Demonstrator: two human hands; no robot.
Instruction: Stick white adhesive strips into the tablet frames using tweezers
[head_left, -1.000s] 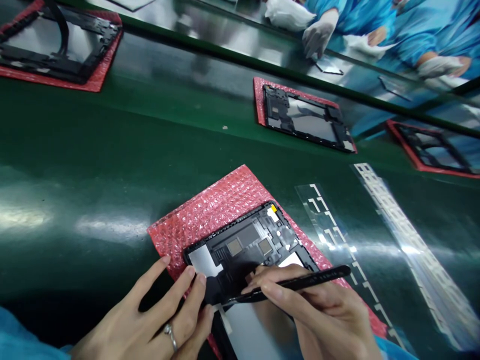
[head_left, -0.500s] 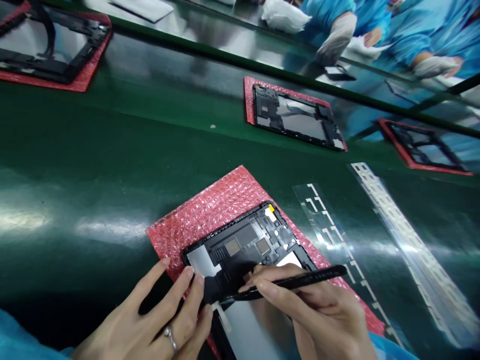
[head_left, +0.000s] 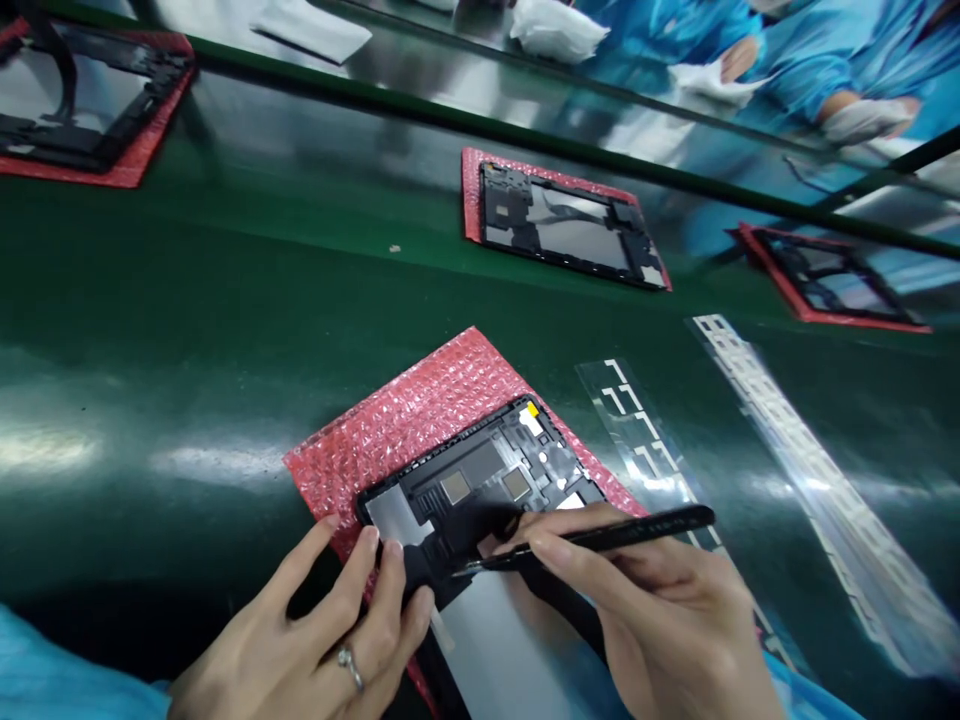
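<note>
An opened black tablet frame (head_left: 480, 480) lies on a pink bubble-wrap sheet (head_left: 420, 410) at the near edge of the green belt. My left hand (head_left: 330, 630), a ring on one finger, rests with its fingertips pressed on the frame's near-left edge and on a black piece there. My right hand (head_left: 660, 610) is closed on black tweezers (head_left: 592, 545). The tweezer tips touch the black part inside the frame, close to my left fingertips.
Two clear strips of small white stickers (head_left: 645, 440) (head_left: 810, 480) lie to the right. More tablet frames on pink sheets (head_left: 562, 215) (head_left: 825, 275) (head_left: 75, 100) sit farther along the green belt (head_left: 187, 300). People in blue coats with gloved hands (head_left: 862, 120) work at the far side.
The other tablet frames on the belt have shifted left in the view. My right hand and tweezers have moved slightly up and right over the frame; the left hand stays in place.
</note>
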